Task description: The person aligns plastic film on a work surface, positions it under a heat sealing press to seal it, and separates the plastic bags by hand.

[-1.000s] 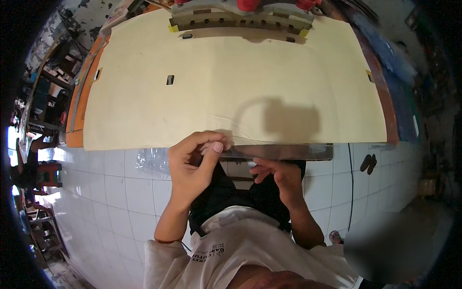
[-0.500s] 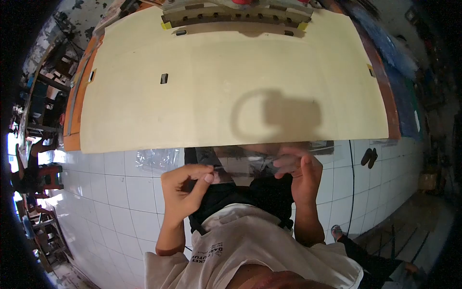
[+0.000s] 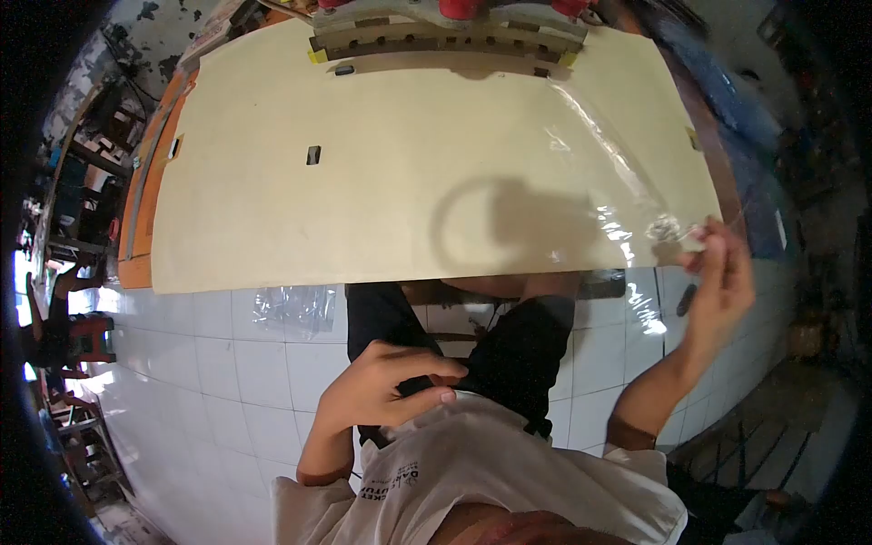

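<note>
A clear plastic sheet (image 3: 620,238) is spread over the right part of the cream-coloured board, and its lower edge hangs past the front edge. My right hand (image 3: 725,280) pinches a crumpled corner of this film near the board's right front corner. My left hand (image 3: 386,386) is over my lap with thumb and fingers apart, holding nothing. The large cream board (image 3: 363,209) lies across the work table in front of me. A small black block (image 3: 313,155) rests on its left half.
A metal press bar with red parts (image 3: 450,41) spans the back of the board. Two more small dark blocks sit near it, one being this left block (image 3: 344,70). Loose clear plastic (image 3: 295,309) lies on the tiled floor. Dark tools and shelving line the left side.
My right hand has swung out to the right and up, drawing the clear plastic from above my lap onto the board. My left hand has let go of it and dropped lower.
</note>
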A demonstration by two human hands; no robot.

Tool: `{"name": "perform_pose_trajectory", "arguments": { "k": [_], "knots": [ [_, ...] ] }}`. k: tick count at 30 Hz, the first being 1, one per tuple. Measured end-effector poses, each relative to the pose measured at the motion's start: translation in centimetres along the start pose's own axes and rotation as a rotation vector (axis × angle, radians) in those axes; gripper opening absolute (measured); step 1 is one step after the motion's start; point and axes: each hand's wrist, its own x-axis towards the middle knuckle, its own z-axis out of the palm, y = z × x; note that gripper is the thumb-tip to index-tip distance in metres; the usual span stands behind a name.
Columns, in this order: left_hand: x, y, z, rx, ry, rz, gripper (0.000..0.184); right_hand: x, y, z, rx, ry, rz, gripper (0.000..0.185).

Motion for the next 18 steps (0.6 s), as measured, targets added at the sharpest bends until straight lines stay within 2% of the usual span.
{"name": "perform_pose_trajectory", "arguments": {
  "k": [3, 5, 7, 9, 11, 12, 14, 18],
  "knots": [
    [0.7, 0.2, 0.0, 0.005, -0.011, 0.045, 0.019, 5.4, -2.3, -2.7, -0.048, -0.025, -0.143, 0.024],
    [1.1, 0.4, 0.1, 0.007, -0.016, 0.074, 0.017, 9.2, -4.8, -4.0, -0.191, -0.089, -0.27, 0.023],
    [1.6, 0.9, 0.2, 0.003, -0.01, 0.071, 0.016, 12.5, -7.9, -3.2, -0.233, -0.047, -0.373, 0.023],
    [2.3, 1.7, 0.0, 0.008, -0.004, 0.071, 0.015, 16.0, -10.4, -2.6, -0.265, -0.112, -0.533, 0.019],
    [2.9, 2.6, -0.3, 0.0, -0.002, 0.027, 0.014, 19.5, -12.5, -1.6, -0.273, -0.2, -0.629, 0.027],
    [3.2, 2.8, -0.5, 0.054, -0.003, 0.053, 0.015, 19.1, -14.3, -0.9, -0.268, -0.191, -0.637, 0.027],
    [3.6, 3.1, -0.4, 0.047, 0.03, 0.08, 0.015, 17.8, -18.0, 1.7, -0.308, -0.126, -0.721, 0.016],
    [3.8, 3.4, -0.8, 0.045, 0.06, 0.13, 0.017, 18.9, -20.7, 3.4, -0.294, -0.093, -0.765, 0.018]
  ]
}}
